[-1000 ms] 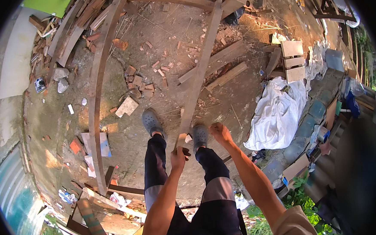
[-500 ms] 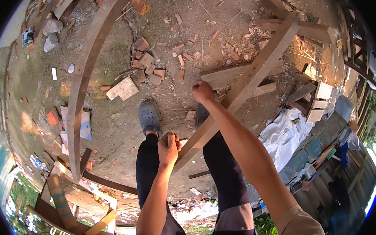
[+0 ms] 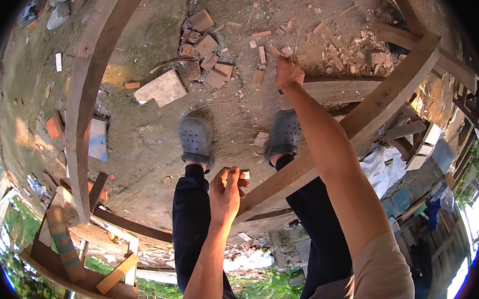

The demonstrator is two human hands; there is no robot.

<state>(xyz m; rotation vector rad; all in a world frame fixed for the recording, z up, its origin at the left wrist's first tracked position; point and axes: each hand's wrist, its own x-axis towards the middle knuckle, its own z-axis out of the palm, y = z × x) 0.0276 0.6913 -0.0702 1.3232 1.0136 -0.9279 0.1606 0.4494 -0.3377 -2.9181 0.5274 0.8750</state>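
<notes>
My left hand [image 3: 226, 194] hovers in front of my left shin, its fingers curled in. What they hold, if anything, is hidden. Just right of it lies the near end of a long wooden beam [image 3: 392, 88], which slants up to the far right. My right arm crosses above this beam. Beyond it, my right hand [image 3: 288, 73] points its index finger away from me, with the other fingers folded and nothing visible in them. The fingertip is nearest to small reddish wood offcuts [image 3: 258, 77] on the dirt. Another thick board [image 3: 334, 91] lies flat beside the right wrist.
A second long beam [image 3: 80, 104] runs along the left. Between it and my feet lie a pale notched board [image 3: 162, 88] and a pile of wood blocks [image 3: 205, 44]. White sheeting [image 3: 383, 171] and stacked scraps are at the right. A wooden frame [image 3: 84, 263] stands lower left.
My right hand has gone farther out and right, its index finger now stretched from a fist. The view has shifted, with the slanting beam now farther right. My left hand stays curled.
</notes>
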